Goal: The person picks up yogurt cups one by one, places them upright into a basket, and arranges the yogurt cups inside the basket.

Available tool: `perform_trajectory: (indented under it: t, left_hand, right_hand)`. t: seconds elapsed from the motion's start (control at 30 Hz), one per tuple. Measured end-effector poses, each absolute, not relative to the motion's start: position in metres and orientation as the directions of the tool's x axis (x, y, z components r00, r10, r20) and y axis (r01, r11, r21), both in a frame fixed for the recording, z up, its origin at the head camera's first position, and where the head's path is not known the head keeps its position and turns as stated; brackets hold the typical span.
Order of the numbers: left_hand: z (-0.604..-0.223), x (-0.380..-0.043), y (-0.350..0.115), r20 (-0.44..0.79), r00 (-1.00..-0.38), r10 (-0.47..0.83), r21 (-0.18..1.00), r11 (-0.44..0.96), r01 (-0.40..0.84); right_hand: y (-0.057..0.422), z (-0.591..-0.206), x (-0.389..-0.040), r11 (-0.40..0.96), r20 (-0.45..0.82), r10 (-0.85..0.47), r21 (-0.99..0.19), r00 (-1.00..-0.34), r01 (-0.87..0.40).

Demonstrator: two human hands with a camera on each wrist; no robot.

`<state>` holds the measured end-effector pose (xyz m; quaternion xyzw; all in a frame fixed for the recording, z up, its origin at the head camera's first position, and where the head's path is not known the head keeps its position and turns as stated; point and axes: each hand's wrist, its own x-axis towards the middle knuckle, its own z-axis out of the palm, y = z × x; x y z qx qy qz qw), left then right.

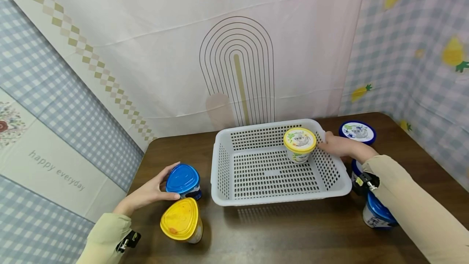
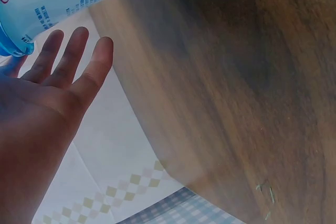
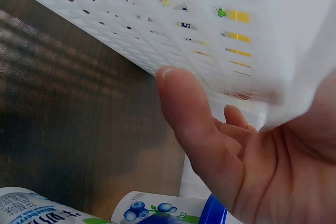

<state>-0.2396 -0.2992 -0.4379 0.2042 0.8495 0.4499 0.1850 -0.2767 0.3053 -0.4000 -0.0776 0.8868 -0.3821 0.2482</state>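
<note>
My right hand [image 1: 340, 145] grips the right rim of a white perforated plastic basket [image 1: 238, 203]. In the right wrist view, its thumb [image 3: 181, 95] lies along the outer wall. Inside the basket, near that hand, a yogurt tub with a yellow lid [image 1: 300, 141] stands upright. My left hand [image 1: 153, 192] is spread around a blue-lidded tub [image 1: 183, 180] left of the basket, thumb at the lid's near side. The left wrist view shows straight fingers [image 2: 81, 56] beside that tub's printed wall. Just in front stands a tub with a yellow rounded-triangular lid [image 1: 180, 220].
Right of the basket, a dark-blue-lidded tub [image 1: 357, 130] stands at the back. Another tub [image 1: 356, 169] is partly hidden behind my right wrist, and a blue-lidded one [image 1: 379, 213] is nearer. A patterned cloth [image 1: 176, 72] hangs behind the wooden table [image 1: 264, 235].
</note>
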Motion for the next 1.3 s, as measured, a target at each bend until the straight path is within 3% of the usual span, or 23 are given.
perform_trajectory:
  t: [0.77, 1.3]
  left_hand:
    - [-0.4417, -0.2377, -0.2996, -0.149, -0.862, 0.484, 0.844, 0.516, 0.144]
    - [-0.4382, -0.2376, -0.3041, -0.101, -0.885, 0.454, 0.818, 0.544, 0.186]
  right_hand:
    - [0.3040, -0.3986, -0.2747, 0.722, -0.390, -0.308, -0.690, -0.867, 0.054]
    - [0.3026, -0.3965, -0.2757, 0.711, -0.391, -0.311, -0.701, -0.866, 0.061]
